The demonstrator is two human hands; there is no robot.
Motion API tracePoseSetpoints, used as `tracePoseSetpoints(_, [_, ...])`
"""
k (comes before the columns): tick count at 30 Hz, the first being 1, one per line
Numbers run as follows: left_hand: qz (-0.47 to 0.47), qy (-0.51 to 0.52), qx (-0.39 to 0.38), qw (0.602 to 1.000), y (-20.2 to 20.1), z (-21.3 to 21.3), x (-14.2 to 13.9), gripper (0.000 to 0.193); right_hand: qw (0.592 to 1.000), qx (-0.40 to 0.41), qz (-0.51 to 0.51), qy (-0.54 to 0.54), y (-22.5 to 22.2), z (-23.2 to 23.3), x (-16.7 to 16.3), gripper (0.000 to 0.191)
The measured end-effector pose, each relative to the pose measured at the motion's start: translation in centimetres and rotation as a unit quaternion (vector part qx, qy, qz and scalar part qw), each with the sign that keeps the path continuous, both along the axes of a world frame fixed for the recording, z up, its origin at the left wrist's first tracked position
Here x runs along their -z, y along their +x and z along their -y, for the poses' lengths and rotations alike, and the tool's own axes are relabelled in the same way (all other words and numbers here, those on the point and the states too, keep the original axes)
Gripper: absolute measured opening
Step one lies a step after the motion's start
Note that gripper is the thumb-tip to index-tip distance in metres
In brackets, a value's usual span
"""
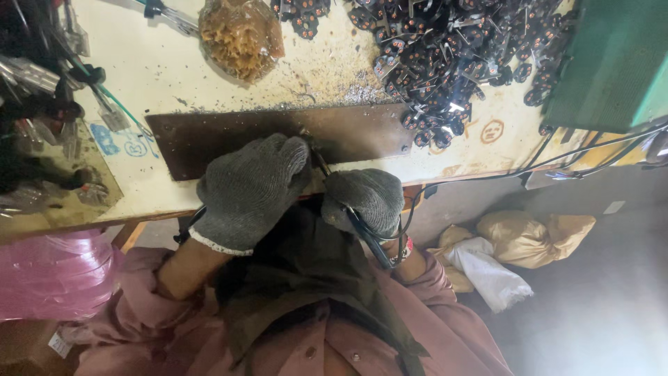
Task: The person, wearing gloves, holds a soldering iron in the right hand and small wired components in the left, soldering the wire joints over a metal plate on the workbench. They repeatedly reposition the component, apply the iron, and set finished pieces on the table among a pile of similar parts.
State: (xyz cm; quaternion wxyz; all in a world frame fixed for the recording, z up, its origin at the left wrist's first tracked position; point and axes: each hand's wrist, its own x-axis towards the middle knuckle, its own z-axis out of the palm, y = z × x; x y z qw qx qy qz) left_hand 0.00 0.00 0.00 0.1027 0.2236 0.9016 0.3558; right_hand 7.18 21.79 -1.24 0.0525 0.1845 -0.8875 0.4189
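Both my hands wear grey knit gloves and meet at the near edge of a dark metal plate (278, 136) on the workbench. My left hand (250, 188) is curled over a small part at the plate's edge; the part itself is mostly hidden. My right hand (365, 200) grips a slim dark tool (365, 240) with a cable running back along my wrist, its tip (319, 159) pointing toward the left hand's fingers.
A heap of small black round parts with orange dots (445, 56) lies at the back right. A yellowish sponge in a bag (240, 35) sits at the back. A green box (612, 63) stands at right. Clear-ended wires (49, 104) clutter the left. Bags (529, 237) lie on the floor.
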Motion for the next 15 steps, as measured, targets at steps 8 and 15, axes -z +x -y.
tracePoseSetpoints(8, [-0.021, 0.031, -0.007, 0.999, 0.6, 0.2, 0.4, 0.014, 0.997, 0.065, -0.051, -0.009, 0.2, 1.3, 0.8, 0.023])
tracePoseSetpoints(15, [-0.04, 0.034, -0.004, 0.999, 0.6, 0.3, 0.0, 0.019, 0.995, 0.075, -0.063, -0.008, 0.2, 1.4, 0.7, 0.02])
